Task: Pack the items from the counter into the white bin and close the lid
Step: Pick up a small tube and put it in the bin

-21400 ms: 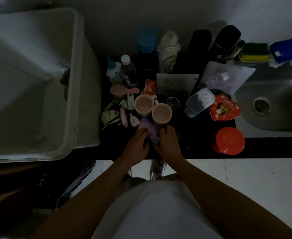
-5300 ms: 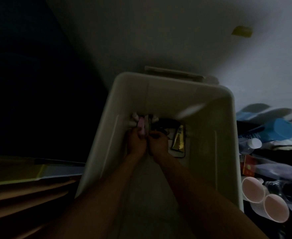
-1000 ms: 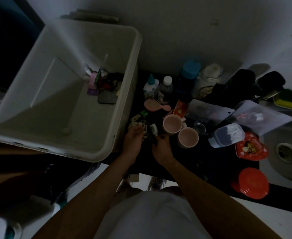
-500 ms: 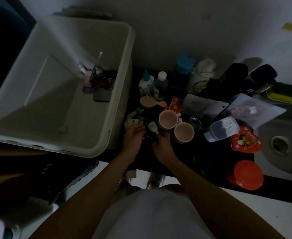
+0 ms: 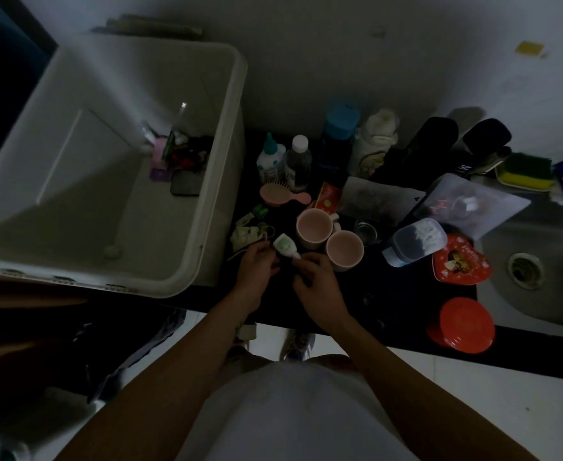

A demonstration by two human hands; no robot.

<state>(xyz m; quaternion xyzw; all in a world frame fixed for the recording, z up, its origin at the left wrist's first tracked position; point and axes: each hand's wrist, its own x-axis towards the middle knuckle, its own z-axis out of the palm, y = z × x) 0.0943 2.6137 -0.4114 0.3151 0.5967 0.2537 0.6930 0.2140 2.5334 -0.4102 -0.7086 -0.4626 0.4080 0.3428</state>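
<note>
The white bin [image 5: 207,181] stands open at the left, with several small items [image 5: 180,158] heaped in its far corner. On the dark counter [image 5: 389,294] my left hand [image 5: 256,264] and right hand [image 5: 316,281] meet just left of two pink cups [image 5: 330,237]. Between them is a small white bottle with a green label [image 5: 285,246]. My right fingertips pinch its cap end. My left fingers curl at its body, over small bits of clutter [image 5: 248,232]. What else the left hand holds is hidden. A pink hairbrush [image 5: 281,196] lies behind.
Bottles [image 5: 286,161], a blue-capped flask [image 5: 338,138] and black flasks [image 5: 439,144] line the wall. A clear lidded box [image 5: 416,241], a red heart tin [image 5: 459,264], a red round lid [image 5: 461,324] and a plastic bag [image 5: 473,201] lie to the right. The steel sink [image 5: 539,261] is far right.
Earlier both hands were inside the bin; they came back to the counter. Over the last second they drew together around the small white bottle, and my view shifted slightly.
</note>
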